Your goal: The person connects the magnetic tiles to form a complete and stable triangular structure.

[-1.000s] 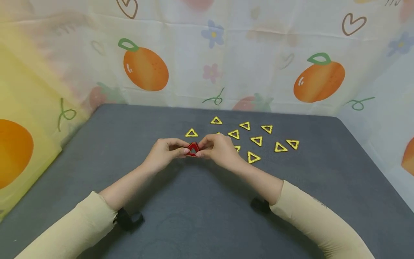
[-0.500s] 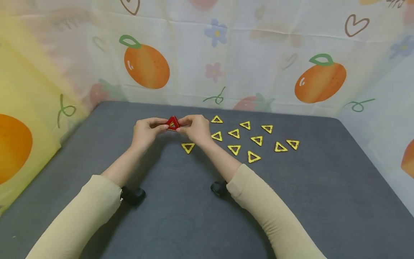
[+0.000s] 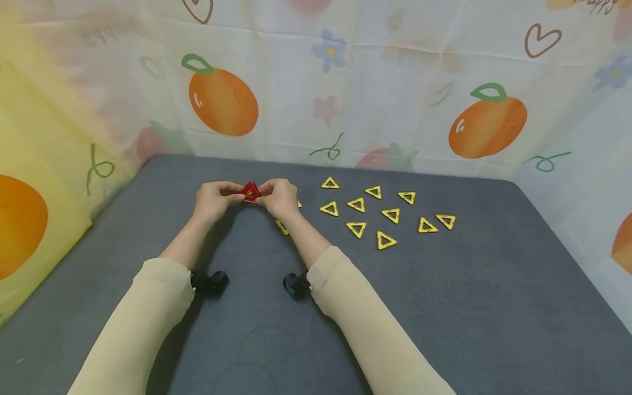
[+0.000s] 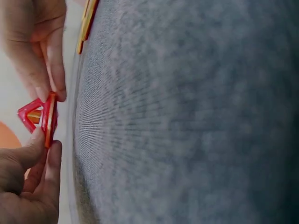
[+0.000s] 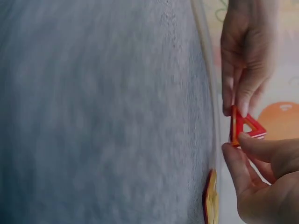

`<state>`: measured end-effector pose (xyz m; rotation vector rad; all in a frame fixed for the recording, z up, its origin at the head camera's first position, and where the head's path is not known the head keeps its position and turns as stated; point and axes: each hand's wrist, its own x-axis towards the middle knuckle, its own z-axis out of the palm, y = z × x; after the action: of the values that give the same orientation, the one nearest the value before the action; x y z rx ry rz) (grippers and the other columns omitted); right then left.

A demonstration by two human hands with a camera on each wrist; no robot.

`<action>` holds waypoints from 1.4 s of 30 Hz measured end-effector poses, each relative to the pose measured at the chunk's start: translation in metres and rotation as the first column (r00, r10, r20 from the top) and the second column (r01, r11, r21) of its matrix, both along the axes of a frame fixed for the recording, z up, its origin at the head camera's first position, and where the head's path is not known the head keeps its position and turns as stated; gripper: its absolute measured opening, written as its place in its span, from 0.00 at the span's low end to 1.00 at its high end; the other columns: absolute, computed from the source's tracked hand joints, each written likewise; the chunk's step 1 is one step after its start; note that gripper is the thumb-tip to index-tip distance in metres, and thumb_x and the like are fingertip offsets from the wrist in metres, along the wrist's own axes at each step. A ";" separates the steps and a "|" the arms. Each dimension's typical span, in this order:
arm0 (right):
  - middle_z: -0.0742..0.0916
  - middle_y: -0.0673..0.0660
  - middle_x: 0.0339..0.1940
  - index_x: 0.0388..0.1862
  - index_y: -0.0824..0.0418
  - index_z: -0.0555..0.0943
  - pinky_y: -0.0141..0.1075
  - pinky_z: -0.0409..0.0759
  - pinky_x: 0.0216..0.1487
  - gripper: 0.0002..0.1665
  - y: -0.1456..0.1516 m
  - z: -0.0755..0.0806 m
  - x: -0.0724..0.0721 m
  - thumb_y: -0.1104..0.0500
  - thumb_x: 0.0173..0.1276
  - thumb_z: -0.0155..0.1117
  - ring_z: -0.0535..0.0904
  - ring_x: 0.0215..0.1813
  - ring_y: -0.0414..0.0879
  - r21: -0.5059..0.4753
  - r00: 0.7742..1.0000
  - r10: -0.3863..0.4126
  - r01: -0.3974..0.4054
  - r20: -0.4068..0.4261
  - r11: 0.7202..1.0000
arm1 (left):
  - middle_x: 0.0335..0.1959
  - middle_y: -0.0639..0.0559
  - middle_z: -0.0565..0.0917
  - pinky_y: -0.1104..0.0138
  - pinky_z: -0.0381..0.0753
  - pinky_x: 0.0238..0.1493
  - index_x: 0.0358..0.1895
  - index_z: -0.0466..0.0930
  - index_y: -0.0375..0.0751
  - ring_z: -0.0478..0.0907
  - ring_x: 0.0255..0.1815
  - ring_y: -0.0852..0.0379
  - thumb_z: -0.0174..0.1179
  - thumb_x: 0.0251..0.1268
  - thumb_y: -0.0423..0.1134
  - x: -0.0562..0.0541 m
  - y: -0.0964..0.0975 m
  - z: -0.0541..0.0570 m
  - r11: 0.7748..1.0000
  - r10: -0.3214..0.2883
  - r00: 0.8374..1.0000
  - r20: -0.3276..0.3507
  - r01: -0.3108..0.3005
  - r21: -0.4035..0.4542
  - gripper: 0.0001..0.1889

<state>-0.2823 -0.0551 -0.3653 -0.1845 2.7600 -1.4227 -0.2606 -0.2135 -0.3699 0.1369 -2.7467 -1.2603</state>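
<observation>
Between both hands is a small pyramid of red triangular magnetic tiles [image 3: 250, 191], with a yellow-orange piece visible through its opening. My left hand [image 3: 211, 201] pinches its left corner between thumb and fingers. From the other side my right hand [image 3: 280, 197] pinches the right corner. In the left wrist view the pyramid [image 4: 46, 119] shows tilted sideways, held close over the far part of the table. The right wrist view shows thumb and fingers of both hands at opposite ends of the pyramid [image 5: 243, 127].
Several yellow triangular tiles [image 3: 356, 229] lie scattered on the dark grey table [image 3: 444, 307], right of the hands. One yellow tile [image 3: 282, 227] is partly hidden by the right wrist. A printed cloth [image 3: 355, 109] hangs behind the table.
Both hands have carried the red pyramid left and toward the back of the table. The right forearm has swung left, uncovering yellow tiles on the right.
</observation>
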 end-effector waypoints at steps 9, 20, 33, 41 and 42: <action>0.91 0.55 0.41 0.42 0.59 0.88 0.36 0.83 0.48 0.10 -0.006 -0.003 -0.002 0.60 0.60 0.74 0.86 0.48 0.47 0.105 0.998 0.063 -0.062 -0.010 0.993 | 0.54 0.34 0.85 0.64 0.75 0.44 0.55 0.83 0.36 0.79 0.56 0.40 0.63 0.68 0.42 -0.001 -0.010 -0.010 0.997 -0.044 0.998 0.042 0.047 -0.065 0.17; 0.91 0.54 0.41 0.42 0.59 0.88 0.38 0.82 0.54 0.11 -0.007 -0.003 -0.004 0.62 0.59 0.75 0.86 0.49 0.48 0.154 0.997 0.073 -0.070 -0.019 0.986 | 0.55 0.33 0.84 0.53 0.78 0.52 0.56 0.82 0.36 0.77 0.58 0.39 0.62 0.69 0.42 0.001 -0.011 -0.008 0.995 -0.071 0.995 0.070 0.075 -0.058 0.18; 0.91 0.54 0.39 0.41 0.59 0.88 0.38 0.82 0.52 0.11 -0.008 -0.006 -0.003 0.61 0.59 0.75 0.86 0.46 0.47 0.167 0.996 0.088 -0.082 -0.028 0.982 | 0.53 0.33 0.85 0.57 0.79 0.48 0.57 0.81 0.35 0.80 0.53 0.40 0.64 0.67 0.40 0.002 -0.012 -0.012 0.995 -0.075 0.994 0.080 0.080 -0.067 0.18; 0.91 0.52 0.41 0.41 0.58 0.88 0.36 0.82 0.50 0.12 -0.008 -0.004 -0.002 0.59 0.58 0.76 0.85 0.48 0.47 0.178 0.996 0.087 -0.082 -0.021 0.981 | 0.56 0.31 0.82 0.54 0.79 0.53 0.59 0.77 0.32 0.79 0.56 0.39 0.66 0.66 0.42 0.001 -0.004 -0.008 0.994 -0.094 0.989 0.117 0.100 -0.042 0.23; 0.91 0.52 0.41 0.41 0.58 0.88 0.36 0.82 0.50 0.12 -0.008 -0.004 -0.001 0.59 0.58 0.76 0.85 0.48 0.47 0.180 0.996 0.088 -0.083 -0.019 0.980 | 0.56 0.31 0.82 0.54 0.79 0.53 0.60 0.77 0.31 0.79 0.56 0.39 0.65 0.66 0.42 0.001 -0.003 -0.008 0.994 -0.097 0.988 0.120 0.102 -0.038 0.24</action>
<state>-0.2838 -0.0627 -0.3690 -0.3142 2.8438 -1.1537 -0.2591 -0.2166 -0.3776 0.0730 -2.9140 -1.2529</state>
